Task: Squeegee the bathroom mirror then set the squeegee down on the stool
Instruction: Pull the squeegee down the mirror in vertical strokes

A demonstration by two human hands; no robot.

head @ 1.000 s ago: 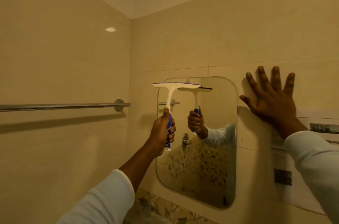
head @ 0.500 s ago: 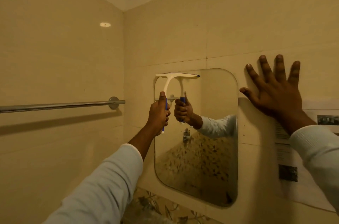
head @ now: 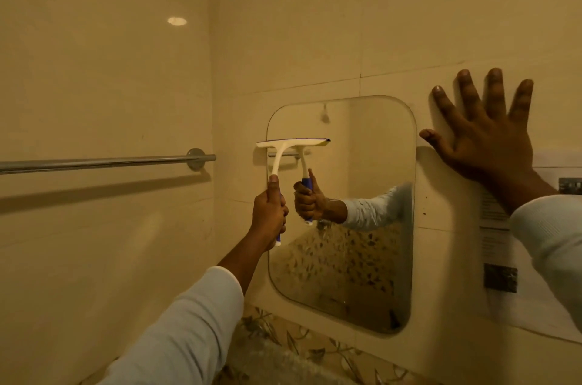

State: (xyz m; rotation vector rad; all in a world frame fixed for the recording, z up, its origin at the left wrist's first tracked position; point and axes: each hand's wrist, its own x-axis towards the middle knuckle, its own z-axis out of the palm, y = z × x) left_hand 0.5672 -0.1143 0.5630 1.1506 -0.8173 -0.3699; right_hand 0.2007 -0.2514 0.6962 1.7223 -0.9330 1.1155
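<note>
I see the left hand (head: 269, 214) closed around the blue grip of a squeegee (head: 285, 153), held upright, its white T-shaped head level against the upper left part of the mirror (head: 362, 227), overhanging the mirror's left edge. The right hand (head: 485, 139) is open, 5 fingers spread, palm flat on the tiled wall (head: 315, 22) just right of the mirror. A metal towel bar (head: 104, 161) runs along the left wall. A printed notice (head: 500, 246) hangs on the wall below the right wrist. The mirror is a rounded rectangle; it reflects the fist and squeegee.
</note>
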